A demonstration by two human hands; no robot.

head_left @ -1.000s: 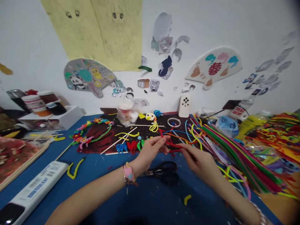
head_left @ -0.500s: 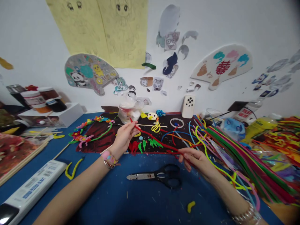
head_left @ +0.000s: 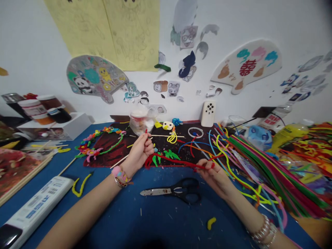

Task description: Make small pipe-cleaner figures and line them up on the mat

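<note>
Red pipe cleaner runs from my left hand to my right hand, just over the near edge of the dark red sheet. Left hand clenched around one part, short tip poking up; right hand pinching the other end between fingers and thumb. Step in hand, as I judge it: drawing the strand out; any bend would call for shifting one grip.

Count: one strand held. One pair of black-handled scissors near my wrists, mid-surface. Two yellow pipe-cleaner pieces loose on the blue surface. About five green pipe-cleaner leaves on the sheet. One large pipe-cleaner bundle toward the right edge.
</note>
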